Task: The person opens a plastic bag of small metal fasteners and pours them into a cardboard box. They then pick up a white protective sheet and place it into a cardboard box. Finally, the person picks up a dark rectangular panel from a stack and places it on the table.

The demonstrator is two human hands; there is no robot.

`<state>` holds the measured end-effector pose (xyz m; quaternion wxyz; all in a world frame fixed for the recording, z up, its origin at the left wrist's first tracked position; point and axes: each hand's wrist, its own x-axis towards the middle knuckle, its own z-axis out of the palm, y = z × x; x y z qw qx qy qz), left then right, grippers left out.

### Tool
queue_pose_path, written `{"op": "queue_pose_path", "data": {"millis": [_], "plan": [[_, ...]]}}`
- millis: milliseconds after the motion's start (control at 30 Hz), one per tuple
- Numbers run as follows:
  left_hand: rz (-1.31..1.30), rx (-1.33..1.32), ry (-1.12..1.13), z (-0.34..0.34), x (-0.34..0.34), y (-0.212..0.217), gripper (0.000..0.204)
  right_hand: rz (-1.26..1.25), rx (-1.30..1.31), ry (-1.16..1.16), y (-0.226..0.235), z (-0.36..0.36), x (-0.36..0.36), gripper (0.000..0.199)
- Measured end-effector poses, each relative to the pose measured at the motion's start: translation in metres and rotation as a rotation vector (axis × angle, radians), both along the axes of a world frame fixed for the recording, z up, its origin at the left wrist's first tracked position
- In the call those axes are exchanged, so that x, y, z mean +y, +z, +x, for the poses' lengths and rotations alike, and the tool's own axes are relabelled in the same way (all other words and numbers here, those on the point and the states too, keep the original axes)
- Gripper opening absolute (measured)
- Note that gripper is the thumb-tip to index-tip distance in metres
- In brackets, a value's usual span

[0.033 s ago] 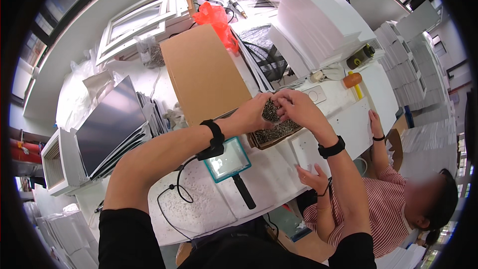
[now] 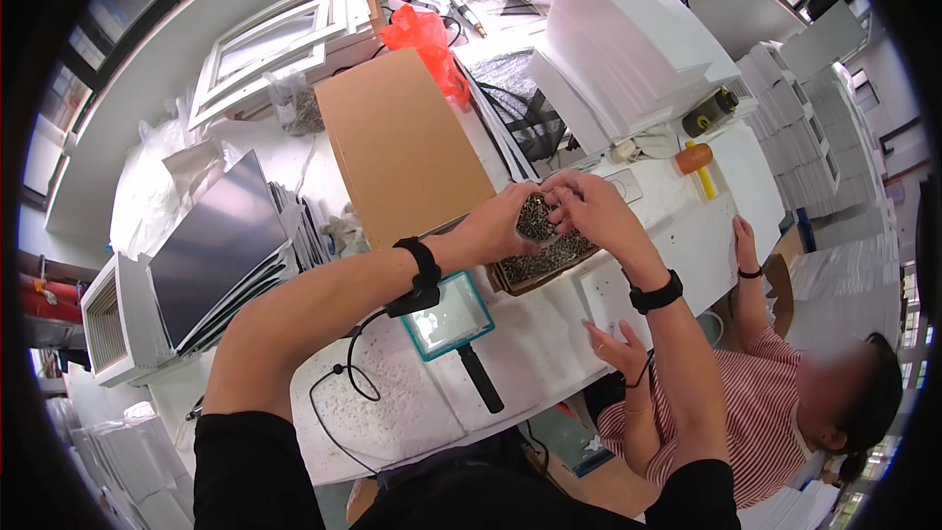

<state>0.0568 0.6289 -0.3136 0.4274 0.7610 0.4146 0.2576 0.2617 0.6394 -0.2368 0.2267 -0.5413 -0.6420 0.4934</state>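
A low cardboard box (image 2: 498,282) full of small metal screws (image 2: 561,253) sits on the white table before me. My left hand (image 2: 496,226) curves round what looks like a small see-through container filled with screws (image 2: 535,219), held over the box's far left part. My right hand (image 2: 589,211) reaches in from the other side, its bent fingertips at those screws. Whether it pinches any is hidden. Both wrists wear black bands, and a cable hangs from the left one. Near my left forearm lies a teal-framed rectangular tray (image 2: 446,314) with a black handle.
A brown cardboard sheet (image 2: 402,137) lies beyond my left hand. White panels (image 2: 628,49) stand stacked at the back right, near a mallet (image 2: 694,158) and a dark bottle (image 2: 708,113). At right, a person in a striped top (image 2: 736,412) has both hands by the table.
My right hand has shifted slightly, its fingers a little differently bent at the screws. The co-worker's hands have barely moved. My left hand stays in place.
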Motion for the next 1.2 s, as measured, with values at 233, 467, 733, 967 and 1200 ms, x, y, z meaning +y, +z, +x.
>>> {"op": "queue_pose_path", "data": {"millis": [233,467,733,967,1200], "plan": [[0.007,-0.127,-0.017,0.0,-0.005,0.014,0.083,0.031,0.05,-0.117,-0.005,0.041,0.007,0.023],[0.012,-0.064,-0.077,-0.004,-0.009,0.022,0.08,0.038,-0.063,-0.106,-0.032,0.042,0.007,0.02],[0.061,0.057,-0.038,-0.015,-0.018,0.026,0.083,0.423,-0.537,0.07,-0.135,0.016,-0.023,0.036],[0.055,0.038,-0.046,-0.014,-0.014,0.023,0.082,0.479,-0.584,0.043,-0.164,0.025,-0.017,0.033],[0.023,0.014,-0.029,-0.014,-0.007,0.019,0.084,0.168,-0.335,-0.1,-0.119,0.045,-0.002,0.012]]}}
